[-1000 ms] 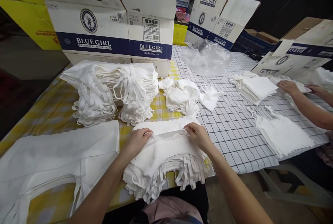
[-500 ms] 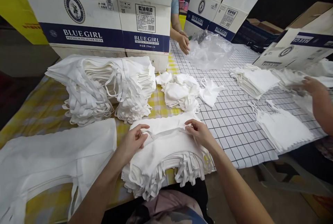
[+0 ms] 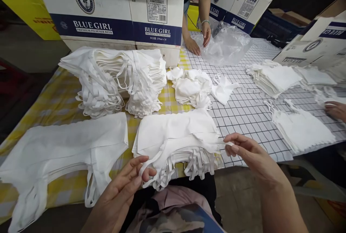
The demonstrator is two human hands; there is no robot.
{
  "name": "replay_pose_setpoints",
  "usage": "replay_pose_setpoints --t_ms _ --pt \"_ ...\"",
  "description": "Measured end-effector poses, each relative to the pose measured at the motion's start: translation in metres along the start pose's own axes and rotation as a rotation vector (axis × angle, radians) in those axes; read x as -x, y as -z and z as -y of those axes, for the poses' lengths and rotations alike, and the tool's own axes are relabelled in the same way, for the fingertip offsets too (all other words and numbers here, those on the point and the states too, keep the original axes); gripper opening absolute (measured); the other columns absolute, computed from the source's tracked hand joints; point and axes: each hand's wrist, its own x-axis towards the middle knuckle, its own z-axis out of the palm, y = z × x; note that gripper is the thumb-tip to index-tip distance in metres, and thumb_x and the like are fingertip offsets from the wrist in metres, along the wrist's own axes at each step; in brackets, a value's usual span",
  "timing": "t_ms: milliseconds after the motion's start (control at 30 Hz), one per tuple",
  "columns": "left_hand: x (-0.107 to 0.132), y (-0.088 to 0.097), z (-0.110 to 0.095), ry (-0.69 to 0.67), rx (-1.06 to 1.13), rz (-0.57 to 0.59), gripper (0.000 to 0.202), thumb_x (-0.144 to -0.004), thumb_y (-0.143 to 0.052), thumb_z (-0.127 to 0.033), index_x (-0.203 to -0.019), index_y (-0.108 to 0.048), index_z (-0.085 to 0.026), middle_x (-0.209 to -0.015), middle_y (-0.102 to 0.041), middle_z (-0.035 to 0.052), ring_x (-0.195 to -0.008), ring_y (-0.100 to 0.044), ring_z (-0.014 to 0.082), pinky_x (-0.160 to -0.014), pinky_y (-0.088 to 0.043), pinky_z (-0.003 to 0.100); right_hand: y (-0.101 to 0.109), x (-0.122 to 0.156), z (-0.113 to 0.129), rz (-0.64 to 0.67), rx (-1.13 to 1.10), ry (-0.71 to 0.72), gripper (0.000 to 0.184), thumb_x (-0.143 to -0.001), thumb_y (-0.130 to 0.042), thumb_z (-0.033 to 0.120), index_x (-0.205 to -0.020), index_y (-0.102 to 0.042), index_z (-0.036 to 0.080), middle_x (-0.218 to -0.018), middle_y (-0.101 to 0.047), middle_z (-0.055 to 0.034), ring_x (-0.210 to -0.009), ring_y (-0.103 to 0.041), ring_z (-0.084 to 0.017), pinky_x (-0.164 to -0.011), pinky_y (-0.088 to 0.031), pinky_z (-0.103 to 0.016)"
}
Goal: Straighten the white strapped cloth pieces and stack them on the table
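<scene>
A stack of white camisoles (image 3: pixel 175 126) lies in front of me, its straps hanging towards the table's front edge. My left hand (image 3: pixel 123 188) holds a strap (image 3: pixel 151 161) of the top camisole at the near left of the stack, the strap running between its fingers. On the right, my right hand (image 3: pixel 251 155) pinches the end of another thin white strap between thumb and fingers, pulled out beyond the stack's side. To the left of the stack, a flatter pile of white camisoles (image 3: pixel 70 139) is spread out.
A tall folded pile of camisoles (image 3: pixel 113 67) stands behind, before a beer carton (image 3: pixel 108 5). Crumpled white pieces (image 3: pixel 193 85) and a clear plastic bag (image 3: pixel 227 47) lie farther back. A co-worker's hands (image 3: pixel 200 42) touch the table; another person's hand (image 3: pixel 335 110) is at right, near stacked garments (image 3: pixel 302 128).
My hands have moved apart and towards me, drawing the top camisole's straps outward to left and right. The co-worker across the table now has both hands down beside the plastic bag.
</scene>
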Motion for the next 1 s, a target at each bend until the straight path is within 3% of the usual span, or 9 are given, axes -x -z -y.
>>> replay_pose_setpoints --t_ms 133,300,400,500,567,700,833,1000 --pt "0.004 -0.008 0.003 0.025 0.077 0.003 0.047 -0.068 -0.069 -0.040 -0.112 -0.061 -0.027 -0.098 -0.065 0.0073 -0.103 -0.058 0.0279 -0.092 -0.047 0.037 0.000 0.006 -0.001 0.034 0.012 -0.001 0.021 -0.086 -0.055 0.040 -0.099 -0.061 0.024 -0.073 -0.051 -0.0024 -0.071 -0.050 -0.016 -0.066 -0.043 -0.028" --pt "0.012 -0.024 -0.001 0.023 0.020 0.029 0.039 -0.076 -0.062 -0.039 -0.112 -0.059 -0.023 -0.082 -0.063 0.0043 -0.083 -0.060 0.0199 -0.080 -0.050 0.029 -0.002 0.011 0.003 0.071 0.048 0.008 0.028 -0.087 -0.052 0.042 -0.107 -0.057 0.023 -0.077 -0.051 -0.0017 -0.074 -0.051 -0.015 -0.069 -0.043 -0.026" --pt "0.011 -0.016 0.001 -0.036 -0.231 0.110 0.042 -0.078 -0.057 -0.045 -0.115 -0.060 -0.025 -0.083 -0.065 0.0035 -0.078 -0.061 0.0193 -0.076 -0.050 0.028 -0.001 0.014 0.004 0.135 0.135 0.012 0.032 -0.088 -0.050 0.043 -0.111 -0.056 0.023 -0.082 -0.054 -0.0024 -0.076 -0.052 -0.015 -0.070 -0.043 -0.026" --pt "-0.002 0.005 -0.003 -0.117 -0.672 0.142 0.048 -0.077 -0.055 -0.051 -0.120 -0.058 -0.030 -0.090 -0.067 0.0017 -0.081 -0.062 0.0199 -0.075 -0.048 0.026 0.003 0.010 -0.002 0.234 0.329 0.014 0.032 -0.087 -0.051 0.043 -0.112 -0.058 0.024 -0.095 -0.059 -0.0046 -0.085 -0.054 -0.017 -0.073 -0.044 -0.027" --pt "-0.023 0.020 -0.012 -0.175 -0.938 0.034 0.047 -0.078 -0.054 -0.051 -0.121 -0.057 -0.032 -0.098 -0.067 0.0000 -0.089 -0.062 0.0204 -0.078 -0.046 0.025 0.007 -0.003 -0.010 0.124 0.482 0.036 0.032 -0.086 -0.051 0.042 -0.110 -0.059 0.024 -0.105 -0.059 -0.0059 -0.090 -0.055 -0.019 -0.074 -0.043 -0.028" --pt "-0.085 0.029 -0.035 -0.319 -1.252 -0.244 0.040 -0.083 -0.043 -0.046 -0.112 -0.059 -0.024 -0.094 -0.069 0.0032 -0.087 -0.063 0.0207 -0.073 -0.044 0.025 0.011 -0.057 -0.025 -0.297 0.634 0.060 0.027 -0.086 -0.045 0.039 -0.098 -0.061 0.021 -0.095 -0.063 -0.0054 -0.082 -0.057 -0.019 -0.071 -0.042 -0.029" --pt "-0.136 0.016 -0.048 -0.303 -1.393 -0.351 0.036 -0.085 -0.037 -0.047 -0.090 -0.061 -0.020 -0.090 -0.070 0.0072 -0.085 -0.063 0.0224 -0.067 -0.041 0.027 -0.002 -0.120 -0.031 -0.407 0.699 0.046 0.026 -0.084 -0.044 0.038 -0.091 -0.061 0.020 -0.083 -0.064 -0.0034 -0.076 -0.057 -0.018 -0.067 -0.039 -0.028" --pt "-0.155 0.006 -0.048 -0.259 -1.421 -0.400 0.028 -0.081 -0.046 -0.048 -0.080 -0.055 -0.021 -0.083 -0.068 0.0069 -0.079 -0.063 0.0233 -0.061 -0.036 0.028 -0.025 -0.162 -0.035 -0.481 0.852 0.000 0.023 -0.080 -0.049 0.037 -0.090 -0.059 0.019 -0.087 -0.063 -0.0064 -0.078 -0.056 -0.020 -0.062 -0.033 -0.027"
